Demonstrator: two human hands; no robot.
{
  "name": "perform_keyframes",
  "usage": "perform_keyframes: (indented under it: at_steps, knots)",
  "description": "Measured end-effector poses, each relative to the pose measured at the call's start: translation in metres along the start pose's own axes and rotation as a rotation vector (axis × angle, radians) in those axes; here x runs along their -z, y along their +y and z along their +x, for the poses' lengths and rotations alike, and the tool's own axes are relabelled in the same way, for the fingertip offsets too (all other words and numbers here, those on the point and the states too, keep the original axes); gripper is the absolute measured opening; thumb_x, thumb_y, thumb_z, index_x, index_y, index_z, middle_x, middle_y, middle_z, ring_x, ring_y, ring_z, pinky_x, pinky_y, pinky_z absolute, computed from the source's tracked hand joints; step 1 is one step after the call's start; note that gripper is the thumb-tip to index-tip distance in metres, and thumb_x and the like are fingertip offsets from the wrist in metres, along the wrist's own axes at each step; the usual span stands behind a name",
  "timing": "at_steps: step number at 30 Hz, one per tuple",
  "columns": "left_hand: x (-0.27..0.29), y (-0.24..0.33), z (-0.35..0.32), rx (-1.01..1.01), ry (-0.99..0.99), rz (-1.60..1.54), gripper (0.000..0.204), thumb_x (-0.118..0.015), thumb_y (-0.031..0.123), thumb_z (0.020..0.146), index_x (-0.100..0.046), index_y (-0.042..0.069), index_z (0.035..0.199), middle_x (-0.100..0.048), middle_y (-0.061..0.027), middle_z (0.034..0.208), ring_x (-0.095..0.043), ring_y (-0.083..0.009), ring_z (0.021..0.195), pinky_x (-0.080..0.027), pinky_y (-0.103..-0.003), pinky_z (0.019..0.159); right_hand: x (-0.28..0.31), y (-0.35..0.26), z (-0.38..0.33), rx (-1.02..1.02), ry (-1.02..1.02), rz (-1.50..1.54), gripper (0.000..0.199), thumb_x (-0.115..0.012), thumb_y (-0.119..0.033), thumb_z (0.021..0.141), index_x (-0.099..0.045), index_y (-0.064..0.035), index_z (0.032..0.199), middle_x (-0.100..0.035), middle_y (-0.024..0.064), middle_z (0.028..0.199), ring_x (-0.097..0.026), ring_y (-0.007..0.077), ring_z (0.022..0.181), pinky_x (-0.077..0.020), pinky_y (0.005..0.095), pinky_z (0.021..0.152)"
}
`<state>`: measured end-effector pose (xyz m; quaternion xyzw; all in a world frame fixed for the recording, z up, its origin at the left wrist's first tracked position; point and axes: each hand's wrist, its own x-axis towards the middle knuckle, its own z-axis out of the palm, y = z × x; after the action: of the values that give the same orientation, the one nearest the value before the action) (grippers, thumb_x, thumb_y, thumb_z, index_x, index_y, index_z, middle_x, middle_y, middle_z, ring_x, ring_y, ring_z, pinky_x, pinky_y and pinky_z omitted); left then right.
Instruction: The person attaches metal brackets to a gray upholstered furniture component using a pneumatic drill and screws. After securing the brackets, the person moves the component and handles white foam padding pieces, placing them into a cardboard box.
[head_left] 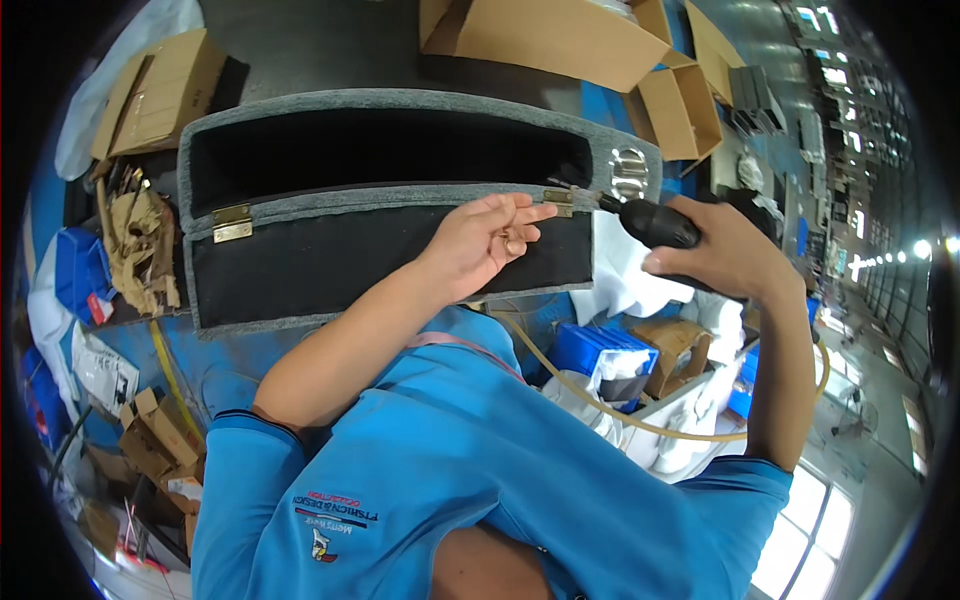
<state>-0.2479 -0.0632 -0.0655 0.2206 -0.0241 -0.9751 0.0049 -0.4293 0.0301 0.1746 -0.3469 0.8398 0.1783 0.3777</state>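
Case: a long grey felt-covered case (400,200) lies open across the blue workbench (250,350), its black-lined lid and body joined along a grey middle edge.
Left hinge: a brass hinge (232,223) sits flat across that edge near the left end and looks already fixed, though its screws are too small to make out.
Right hinge: a second brass hinge (558,198) sits at the right end of the edge, with the tool's bit touching it; judged from this, it is the one being fastened and is not finished.
Progress: one hinge seems done, the other in hand; the metal latch plates (628,172) on the right end wall are already in place.
Left hand: the left hand (480,245) rests on the case just beside the right hinge, fingers loosely curled, pinching something small that cannot be identified.
Right hand: the right hand (725,250) is wrapped firmly round a black power screwdriver (655,222), tip aimed left at the hinge.
Hose: a yellowish hose (600,405) trails below the tool.
Surroundings: cardboard boxes (560,35) stand behind the case, white wrapping (625,275) and a blue box (590,350) in front.
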Motion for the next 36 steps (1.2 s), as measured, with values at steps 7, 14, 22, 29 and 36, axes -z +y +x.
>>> perform_keyframes:
  at_steps: [7, 14, 22, 29, 36]
  knots:
    - [0.031, 0.036, -0.028, -0.164, -0.193, 0.096, 0.033, -0.044, 0.036, 0.111, -0.055, 0.005, 0.104, -0.066, -0.0086, 0.092, -0.048, -0.0082, 0.06, -0.039, -0.02, 0.056, -0.018, 0.013, -0.002, 0.332, 0.028, 0.286, 0.068, -0.088, -0.052, 0.071, -0.068, -0.0029, 0.114, -0.065, 0.0129, 0.079, -0.062, 0.027, 0.072, -0.0486, 0.0357, 0.07]
    - [0.015, 0.043, -0.092, -0.271, 0.138, 0.26, 0.024, -0.051, 0.029, 0.109, -0.056, 0.006, 0.112, -0.06, -0.0025, 0.08, -0.045, -0.0079, 0.06, -0.036, -0.021, 0.055, -0.045, -0.024, 0.014, 0.59, 0.067, 0.225, 0.091, -0.093, -0.052, 0.059, -0.06, -0.0055, 0.13, -0.073, 0.0196, 0.099, -0.072, 0.0382, 0.095, -0.0542, 0.04, 0.085]
    - [0.07, 0.078, -0.153, -0.381, 0.118, 0.217, 0.027, -0.055, 0.033, 0.108, -0.055, 0.006, 0.109, -0.067, -0.0066, 0.09, -0.047, -0.0067, 0.058, -0.038, -0.021, 0.053, -0.065, -0.124, -0.009, 0.567, 0.071, 0.193, 0.089, -0.091, -0.056, 0.061, -0.061, -0.0061, 0.129, -0.073, 0.0197, 0.094, -0.072, 0.0377, 0.09, -0.0553, 0.0409, 0.081]
    - [0.093, 0.128, -0.207, -0.252, 0.207, 0.355, 0.027, -0.057, 0.034, 0.106, -0.057, 0.007, 0.102, -0.065, -0.0036, 0.087, -0.046, -0.0049, 0.058, -0.037, -0.02, 0.052, -0.068, -0.24, -0.055, 0.408, 0.204, -0.156, 0.087, -0.089, -0.054, 0.062, -0.06, -0.0065, 0.129, -0.069, 0.018, 0.078, -0.07, 0.039, 0.08, -0.0542, 0.045, 0.073]
    - [0.105, 0.147, -0.201, -0.309, 0.067, -0.224, 0.02, -0.057, 0.026, 0.107, -0.06, 0.007, 0.111, -0.059, -0.0006, 0.085, -0.042, -0.0055, 0.06, -0.034, -0.021, 0.05, -0.04, -0.338, -0.06, 0.319, 0.312, -0.507, 0.072, -0.087, -0.051, 0.065, -0.061, -0.0054, 0.114, -0.068, 0.0184, 0.076, -0.07, 0.0391, 0.081, -0.0555, 0.0477, 0.072]
